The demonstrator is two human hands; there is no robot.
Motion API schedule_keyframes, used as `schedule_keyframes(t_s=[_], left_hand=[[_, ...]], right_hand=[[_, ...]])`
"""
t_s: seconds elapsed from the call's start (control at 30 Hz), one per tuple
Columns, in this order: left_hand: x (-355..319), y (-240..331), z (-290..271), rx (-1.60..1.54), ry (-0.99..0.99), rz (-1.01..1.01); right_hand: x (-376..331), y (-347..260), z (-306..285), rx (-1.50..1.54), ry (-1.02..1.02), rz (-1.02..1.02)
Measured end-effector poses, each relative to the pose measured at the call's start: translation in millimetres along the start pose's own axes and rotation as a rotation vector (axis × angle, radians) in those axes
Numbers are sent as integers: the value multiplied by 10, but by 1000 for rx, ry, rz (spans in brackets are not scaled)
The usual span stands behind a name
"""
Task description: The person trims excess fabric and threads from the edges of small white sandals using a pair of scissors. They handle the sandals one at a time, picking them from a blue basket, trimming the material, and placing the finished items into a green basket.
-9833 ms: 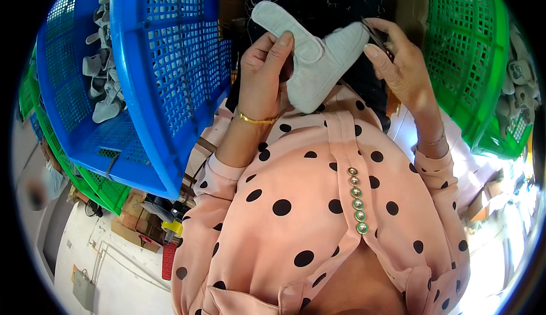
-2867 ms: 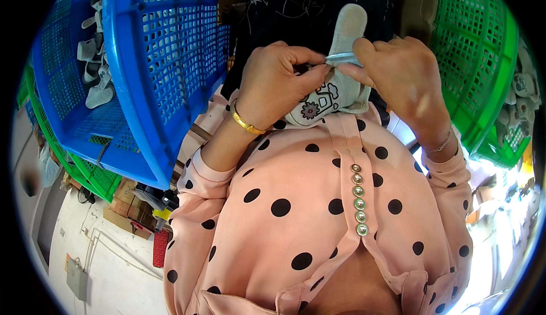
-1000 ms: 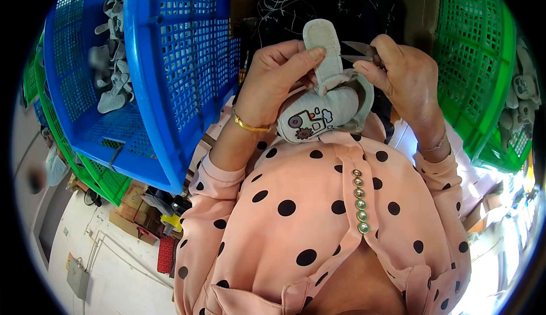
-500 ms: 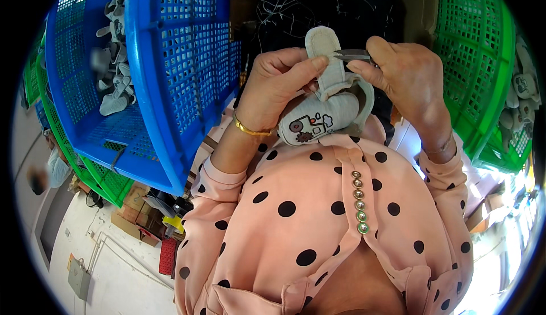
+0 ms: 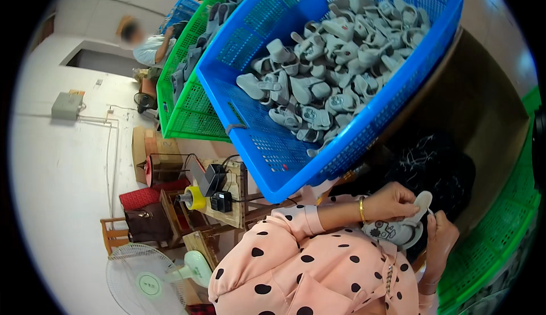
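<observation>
A small pale grey child's shoe (image 5: 389, 232) with a dark vehicle picture on its toe is in front of my body, at the lower right. My left hand (image 5: 391, 202), with a gold bracelet at the wrist, pinches the shoe's raised strap (image 5: 423, 200). Close beside the strap's end, my right hand (image 5: 441, 235) is closed, thumb and fingers together. Only a thin tip shows there; the thread snips seen in this hand earlier are mostly hidden.
A large blue basket (image 5: 324, 170) full of similar shoes stands ahead. Green baskets (image 5: 199, 118) lie behind it and to the right. Loose threads lie on dark cloth (image 5: 432, 167). To the left are a wooden table (image 5: 233, 215), a fan (image 5: 145, 281) and a distant person (image 5: 149, 48).
The view has swung left, bringing the blue basket's shoes and the room into sight. My hands stay at the shoe's strap; the snips' blades no longer show clearly.
</observation>
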State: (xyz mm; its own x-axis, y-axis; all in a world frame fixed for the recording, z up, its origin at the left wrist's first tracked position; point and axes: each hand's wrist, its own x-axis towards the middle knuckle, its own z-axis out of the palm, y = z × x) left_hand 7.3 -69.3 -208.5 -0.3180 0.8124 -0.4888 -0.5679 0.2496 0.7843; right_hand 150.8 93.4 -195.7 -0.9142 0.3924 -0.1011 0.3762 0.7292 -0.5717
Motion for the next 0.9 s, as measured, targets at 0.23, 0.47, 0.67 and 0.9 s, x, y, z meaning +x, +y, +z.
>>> schedule_keyframes(t_s=[0.23, 0.47, 0.67, 0.9], left_hand=[[18, 105, 41, 71, -45, -8], [354, 338, 54, 560, -130, 239], [395, 292, 181, 221, -49, -101], [410, 246, 96, 245, -163, -43]], right_hand=[[87, 26, -49, 565, 92, 80], [269, 99, -13, 529, 91, 62], [276, 304, -22, 739, 259, 324], [187, 257, 2, 995, -21, 324]])
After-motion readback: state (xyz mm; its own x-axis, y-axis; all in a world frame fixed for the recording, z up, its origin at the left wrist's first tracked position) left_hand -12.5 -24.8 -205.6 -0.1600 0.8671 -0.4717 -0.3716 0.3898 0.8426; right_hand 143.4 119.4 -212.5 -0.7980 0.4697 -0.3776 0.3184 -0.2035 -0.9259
